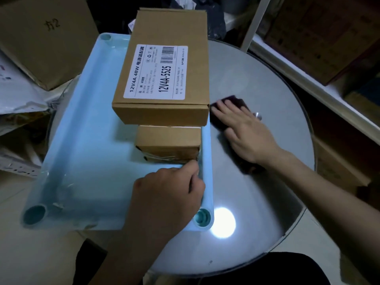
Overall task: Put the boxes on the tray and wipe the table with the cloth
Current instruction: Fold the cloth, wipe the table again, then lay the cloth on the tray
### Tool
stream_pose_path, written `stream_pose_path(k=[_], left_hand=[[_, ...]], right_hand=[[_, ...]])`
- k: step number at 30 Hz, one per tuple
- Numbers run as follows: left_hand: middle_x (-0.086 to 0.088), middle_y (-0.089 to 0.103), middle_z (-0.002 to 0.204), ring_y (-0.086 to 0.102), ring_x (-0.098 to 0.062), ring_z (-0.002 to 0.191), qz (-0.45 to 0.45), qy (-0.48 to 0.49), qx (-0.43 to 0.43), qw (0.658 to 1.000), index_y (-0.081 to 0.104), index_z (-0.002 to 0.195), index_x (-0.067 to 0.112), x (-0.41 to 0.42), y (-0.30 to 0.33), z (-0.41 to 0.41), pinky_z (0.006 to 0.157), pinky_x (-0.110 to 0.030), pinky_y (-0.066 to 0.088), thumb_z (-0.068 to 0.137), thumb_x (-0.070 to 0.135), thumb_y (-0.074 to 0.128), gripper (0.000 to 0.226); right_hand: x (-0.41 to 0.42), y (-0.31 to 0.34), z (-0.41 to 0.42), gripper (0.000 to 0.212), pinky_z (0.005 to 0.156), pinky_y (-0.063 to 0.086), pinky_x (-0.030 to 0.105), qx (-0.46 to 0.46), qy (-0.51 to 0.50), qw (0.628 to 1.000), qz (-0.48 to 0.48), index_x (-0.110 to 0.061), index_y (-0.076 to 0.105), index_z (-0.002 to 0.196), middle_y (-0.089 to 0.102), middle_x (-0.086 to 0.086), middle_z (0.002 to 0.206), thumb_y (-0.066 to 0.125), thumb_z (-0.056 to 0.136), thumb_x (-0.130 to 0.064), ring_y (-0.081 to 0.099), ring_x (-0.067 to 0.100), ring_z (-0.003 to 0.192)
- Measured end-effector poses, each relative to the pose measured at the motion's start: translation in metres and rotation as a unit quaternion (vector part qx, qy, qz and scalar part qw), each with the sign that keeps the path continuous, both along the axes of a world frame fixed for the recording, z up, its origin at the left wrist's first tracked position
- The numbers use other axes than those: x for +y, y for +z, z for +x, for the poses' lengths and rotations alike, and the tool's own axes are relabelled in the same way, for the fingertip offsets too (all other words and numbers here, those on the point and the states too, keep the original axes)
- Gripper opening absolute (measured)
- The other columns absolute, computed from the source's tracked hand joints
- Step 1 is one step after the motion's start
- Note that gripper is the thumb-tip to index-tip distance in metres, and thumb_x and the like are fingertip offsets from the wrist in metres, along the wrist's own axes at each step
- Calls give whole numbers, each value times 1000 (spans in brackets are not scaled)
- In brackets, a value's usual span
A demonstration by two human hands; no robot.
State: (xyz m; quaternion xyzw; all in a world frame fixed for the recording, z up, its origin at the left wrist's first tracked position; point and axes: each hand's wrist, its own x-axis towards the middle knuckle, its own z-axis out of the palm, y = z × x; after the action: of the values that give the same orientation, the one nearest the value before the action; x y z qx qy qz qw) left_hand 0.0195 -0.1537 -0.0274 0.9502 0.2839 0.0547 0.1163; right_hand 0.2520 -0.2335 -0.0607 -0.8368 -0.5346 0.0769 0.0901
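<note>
A light blue tray (pixel 86 128) rests over the left part of the round glass table (pixel 267 79). On it lies a large brown box (pixel 164 112) with a white label, stacked on a smaller taped brown box (pixel 168 142). My left hand (pixel 166 194) grips the tray's right rim near its front corner. My right hand (pixel 244 130) lies flat, fingers spread, pressing a dark maroon cloth (pixel 236 99) onto the table just right of the tray. Most of the cloth is hidden under the hand.
A big cardboard carton (pixel 45 40) stands at the back left, with bags and papers (pixel 18 95) below it. Shelves with more cartons (pixel 320 38) run along the right. A lamp's bright reflection (pixel 223 223) shows on the glass near the tray's front corner.
</note>
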Motion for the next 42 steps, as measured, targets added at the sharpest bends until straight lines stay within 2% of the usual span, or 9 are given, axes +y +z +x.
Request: stream_pose_path(k=[7,11,14,17,22,26,32,37,42], left_hand=[[-3,40,43,31,-27,43,1,23,0,1000,47,69,17,-1,-3,2,47,-26,16,80,32,49,19],[-1,36,43,27,-26,44,9,18,-10,1000,49,67,17,-1,-2,2,47,-24,18,80,31,49,19],[-1,33,44,27,-27,44,-1,16,-16,1000,47,68,18,0,-3,1,47,-25,19,80,32,48,18],[-1,35,43,27,-26,43,-14,12,-5,1000,48,68,18,0,-1,2,46,-24,15,79,31,50,18],[-1,35,43,25,-29,45,-19,20,-2,1000,40,66,18,1,2,4,49,-22,3,76,31,51,20],[-1,40,45,29,-29,47,-11,31,-10,999,46,69,18,0,1,4,49,-23,3,78,33,49,18],[3,28,47,26,-27,47,-23,21,7,999,49,69,19,0,4,4,49,-23,3,78,34,50,17],[3,33,46,29,-26,46,-16,1,-2,1000,47,69,19,1,1,5,49,-23,3,79,34,48,18],[-1,45,57,39,-29,59,-24,16,-20,999,49,83,19,-1,3,4,49,-30,17,89,36,43,19]], right_hand=[[37,-3,84,53,117,21,51,-56,-217,975,3,-11,35,146,32,13,156,28,95,-23,27,30,143],[65,-7,38,51,113,28,48,-49,-102,994,9,-15,39,143,38,8,153,32,93,-23,33,26,140],[17,-1,12,65,120,6,34,-2,3,1000,-21,-22,26,155,18,-6,162,26,90,-23,12,14,150],[-28,5,47,65,120,6,34,-9,-74,997,-2,-18,29,154,20,4,162,27,89,-23,15,21,151],[13,2,89,53,111,30,55,-62,-215,975,-2,-5,39,136,38,19,148,24,90,-26,36,36,134],[32,-6,50,59,118,18,48,-49,-162,986,-4,-12,31,151,27,10,160,29,92,-20,24,28,147],[-76,5,-11,64,122,5,33,-9,-35,999,-35,-21,21,155,12,-7,161,27,92,-27,8,13,151],[-79,7,45,58,121,11,42,-21,-154,988,-10,-13,29,153,23,9,162,33,96,-20,16,24,150],[-7,4,70,45,108,31,55,-69,-253,965,-12,-4,42,129,40,19,146,29,91,-24,35,35,134]])
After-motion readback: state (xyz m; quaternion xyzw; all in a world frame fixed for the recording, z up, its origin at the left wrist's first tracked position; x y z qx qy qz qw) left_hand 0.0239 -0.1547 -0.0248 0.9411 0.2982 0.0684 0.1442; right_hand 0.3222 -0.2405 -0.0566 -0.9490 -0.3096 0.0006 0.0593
